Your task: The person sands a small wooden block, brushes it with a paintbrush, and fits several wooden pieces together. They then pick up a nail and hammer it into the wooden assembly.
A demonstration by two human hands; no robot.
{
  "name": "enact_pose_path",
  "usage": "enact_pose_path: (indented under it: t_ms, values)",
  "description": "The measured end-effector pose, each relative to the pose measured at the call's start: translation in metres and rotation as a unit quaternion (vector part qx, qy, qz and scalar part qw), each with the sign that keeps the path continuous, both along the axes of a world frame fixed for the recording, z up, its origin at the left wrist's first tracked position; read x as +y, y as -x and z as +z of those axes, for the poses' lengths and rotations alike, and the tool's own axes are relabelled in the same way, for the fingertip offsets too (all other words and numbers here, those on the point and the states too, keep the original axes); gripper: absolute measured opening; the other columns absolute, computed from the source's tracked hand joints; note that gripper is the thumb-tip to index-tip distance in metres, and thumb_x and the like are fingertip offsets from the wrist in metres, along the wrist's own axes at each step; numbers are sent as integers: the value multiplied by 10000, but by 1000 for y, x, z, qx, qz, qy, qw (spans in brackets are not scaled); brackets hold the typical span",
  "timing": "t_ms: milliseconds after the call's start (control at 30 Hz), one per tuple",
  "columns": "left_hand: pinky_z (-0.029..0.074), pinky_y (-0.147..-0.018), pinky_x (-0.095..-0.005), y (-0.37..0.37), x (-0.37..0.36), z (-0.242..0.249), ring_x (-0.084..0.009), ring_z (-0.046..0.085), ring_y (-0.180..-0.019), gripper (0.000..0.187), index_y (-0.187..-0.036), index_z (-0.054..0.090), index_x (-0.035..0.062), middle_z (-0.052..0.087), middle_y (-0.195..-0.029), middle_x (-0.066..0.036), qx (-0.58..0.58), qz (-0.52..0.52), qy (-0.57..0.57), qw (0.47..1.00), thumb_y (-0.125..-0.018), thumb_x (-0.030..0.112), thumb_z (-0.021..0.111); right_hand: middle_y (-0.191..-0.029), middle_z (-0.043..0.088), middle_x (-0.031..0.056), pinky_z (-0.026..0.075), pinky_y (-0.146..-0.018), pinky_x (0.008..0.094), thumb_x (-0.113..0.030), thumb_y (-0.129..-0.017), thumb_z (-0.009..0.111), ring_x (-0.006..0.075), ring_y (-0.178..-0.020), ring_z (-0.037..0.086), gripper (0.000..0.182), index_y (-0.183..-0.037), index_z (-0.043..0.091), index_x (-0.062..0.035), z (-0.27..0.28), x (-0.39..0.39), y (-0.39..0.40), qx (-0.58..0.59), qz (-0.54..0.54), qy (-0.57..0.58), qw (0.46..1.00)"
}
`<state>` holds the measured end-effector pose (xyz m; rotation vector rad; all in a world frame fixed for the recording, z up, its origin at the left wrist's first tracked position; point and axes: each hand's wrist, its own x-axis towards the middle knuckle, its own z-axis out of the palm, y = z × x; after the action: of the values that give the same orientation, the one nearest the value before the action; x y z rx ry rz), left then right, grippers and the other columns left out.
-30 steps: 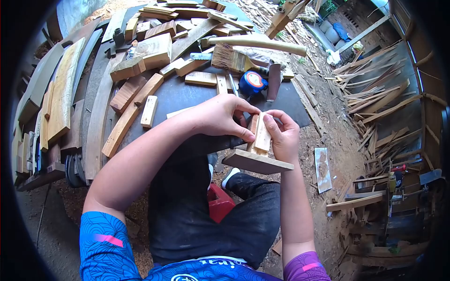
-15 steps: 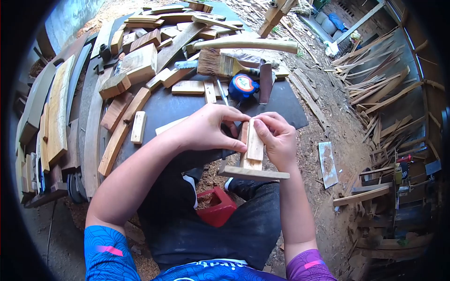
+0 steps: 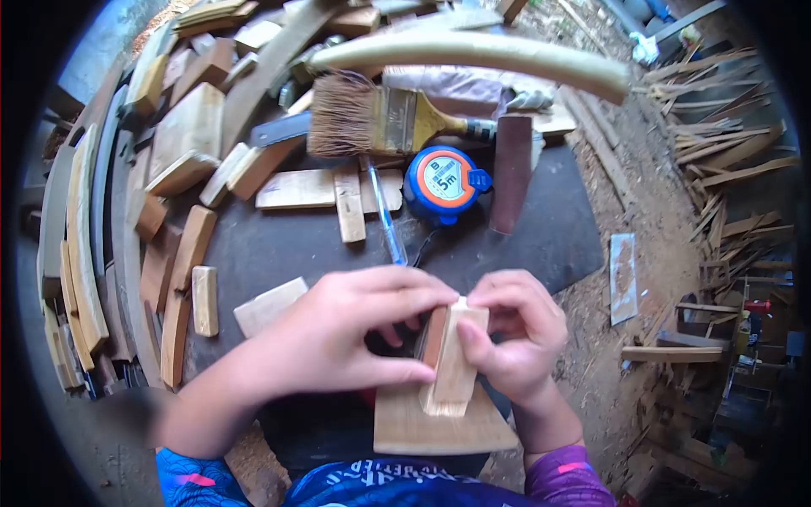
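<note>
Between my hands is a small wooden piece: a pale wooden block [image 3: 457, 359] with a reddish-brown strip [image 3: 433, 346] along its left side, joined to or resting on a flat wooden board [image 3: 443, 429]. My left hand [image 3: 355, 325] pinches it from the left, thumb against the lower left side and fingertips at the far end. From the right, my right hand [image 3: 524, 338] grips it with the thumb lying on the pale block and curled fingers behind. The far ends of my left fingers are partly hidden.
On the dark worktable [image 3: 541, 245] lie a tape measure [image 3: 442, 182], a wide brush [image 3: 346, 114], a pen [image 3: 383, 211], a brown strip [image 3: 511, 173] and a curved wooden handle [image 3: 473, 55]. Wood offcuts [image 3: 186, 131] pile up at left; scrap wood [image 3: 726, 169] covers the ground at right.
My view has come closer to the table and tilted. The held wooden piece has tipped, so more of the board's flat face shows. Both hands keep their hold.
</note>
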<state>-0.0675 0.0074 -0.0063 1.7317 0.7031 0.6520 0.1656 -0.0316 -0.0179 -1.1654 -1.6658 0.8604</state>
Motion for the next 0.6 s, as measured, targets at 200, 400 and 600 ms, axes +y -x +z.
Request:
enact_pose_path:
  t_ms: [200, 400, 600]
  values:
    - [622, -788, -315, -1, 8, -1, -278, 706, -1074, 630, -1290, 659, -12, 672, -1251, -189, 24, -18, 1, 1000, -741, 173, 906, -981, 665, 127, 546, -565, 217, -99, -752, 885, 108, -712, 669, 313, -939, 649, -15, 2, 15, -5, -28, 50, -2, 998]
    - [624, -771, -307, 0, 4, 3, -245, 690, -1076, 643, -1317, 652, 33, 654, -1284, -162, 34, -14, 9, 999, -745, 185, 903, -950, 662, 115, 490, -515, 209, -97, -756, 870, 75, -612, 579, 288, -918, 645, -20, 5, 8, -1, -12, 24, 33, 999]
    - [620, -765, -297, 2, 4, 1, -192, 693, -965, 664, -1343, 631, 56, 659, -1270, -121, -3, -17, 13, 1000, -753, 197, 900, -964, 652, 108, 497, -535, 201, -56, -803, 819, 64, -625, 574, 222, -928, 642, -8, -5, 2, 4, 22, -4, 6, 1000]
